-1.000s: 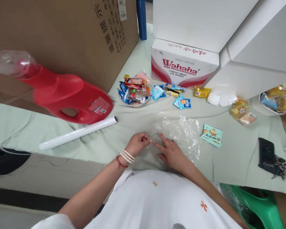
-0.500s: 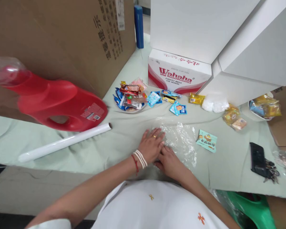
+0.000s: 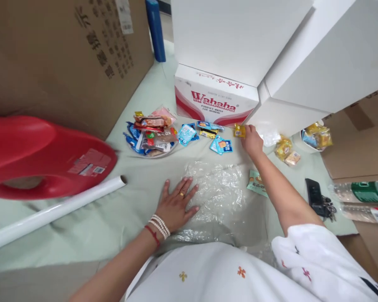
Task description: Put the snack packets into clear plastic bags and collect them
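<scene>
My left hand [image 3: 176,203] lies flat with fingers spread on the left edge of a crumpled clear plastic sheet [image 3: 222,193] spread on the pale green cloth. My right hand [image 3: 252,140] reaches across the sheet to the far side, its fingers closed on the edge of a small yellow snack packet [image 3: 239,131] in front of the Wahaha carton [image 3: 214,100]. Blue snack packets [image 3: 221,145] lie just left of that hand. A teal packet [image 3: 255,183] is partly hidden under my right forearm.
A plate piled with snacks [image 3: 151,134] sits at the left rear. A red detergent jug [image 3: 34,155] and a white roll [image 3: 50,214] lie left. Right are yellow packets [image 3: 285,147], a snack bowl [image 3: 315,136], a phone with keys [image 3: 315,195] and a bottle [image 3: 362,191]. White boxes and cardboard stand behind.
My right hand has left the plastic sheet and stretched forward to the yellow packet. My left hand has opened flat on the sheet. The view has swung right.
</scene>
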The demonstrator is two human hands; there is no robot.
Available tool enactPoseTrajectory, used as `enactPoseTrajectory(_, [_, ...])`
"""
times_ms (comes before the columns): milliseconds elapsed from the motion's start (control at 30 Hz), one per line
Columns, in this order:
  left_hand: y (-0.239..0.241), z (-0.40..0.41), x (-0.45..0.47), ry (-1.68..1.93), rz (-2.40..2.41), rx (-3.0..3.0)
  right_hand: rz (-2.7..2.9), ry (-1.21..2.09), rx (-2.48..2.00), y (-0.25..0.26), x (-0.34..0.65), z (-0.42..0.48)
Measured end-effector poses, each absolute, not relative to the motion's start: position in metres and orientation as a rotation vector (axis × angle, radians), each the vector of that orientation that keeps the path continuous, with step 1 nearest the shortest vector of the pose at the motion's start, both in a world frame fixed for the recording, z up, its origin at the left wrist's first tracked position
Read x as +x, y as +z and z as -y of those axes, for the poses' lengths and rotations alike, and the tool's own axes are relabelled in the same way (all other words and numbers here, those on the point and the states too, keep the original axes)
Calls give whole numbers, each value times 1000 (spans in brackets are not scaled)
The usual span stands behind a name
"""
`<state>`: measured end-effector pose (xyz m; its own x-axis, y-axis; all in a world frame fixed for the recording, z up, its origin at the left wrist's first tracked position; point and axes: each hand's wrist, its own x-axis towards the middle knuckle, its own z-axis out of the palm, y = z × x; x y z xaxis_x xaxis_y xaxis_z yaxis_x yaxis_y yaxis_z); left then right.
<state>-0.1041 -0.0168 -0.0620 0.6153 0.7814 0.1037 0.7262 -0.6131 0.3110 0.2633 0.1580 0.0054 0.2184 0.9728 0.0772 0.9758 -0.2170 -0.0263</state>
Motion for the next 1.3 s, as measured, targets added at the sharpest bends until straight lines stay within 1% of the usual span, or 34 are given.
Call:
enactPoseTrajectory(100, [-63,17,-106,355,-1240,2592,2049,-47,-2450,9,257,-195])
enactPoseTrajectory(233, [-63,17,-107,374,-1247,2571,1960,-12,-2373,27,258,-191])
enactPoseTrajectory(300, [-62,18,-106,372,-1238,2556,1815,115,-2166,41,263,-169])
enactPoseTrajectory(367, [-61,18,-106,367,-1231,2539,1742,340,-1879,54,265,-134])
enactPoseTrajectory(433, [-60,19,-106,362,-1231,2531,1853,568,-1689,65,259,-92])
enactPoseTrajectory(467, [-61,19,-106,359,-1233,2531,1953,628,-1651,68,251,-69])
enactPoseTrajectory(533, [-62,20,-107,353,-1231,2536,2187,646,-1587,70,227,-29])
enactPoseTrajectory(667, [-65,19,-107,339,-1218,2565,2567,640,-1499,54,165,11])
enactPoseTrajectory(800, [-60,18,-109,332,-1238,2546,2701,643,-1675,31,131,18])
enactPoseTrajectory(900, [-50,28,-123,398,-1220,2539,2550,599,-1670,24,140,45])
enactPoseTrajectory(1000, [-45,47,-145,417,-967,2576,2369,576,-1484,14,168,96])
enactPoseTrajectory(1100, [-49,63,-164,372,-794,2543,2291,574,-1453,-11,192,149])
enactPoseTrajectory(1200, [-55,66,-171,357,-867,2463,2137,584,-1531,-35,198,176])
enactPoseTrajectory(1300, [-51,52,-169,376,-953,2305,2032,734,-1525,-34,199,166])
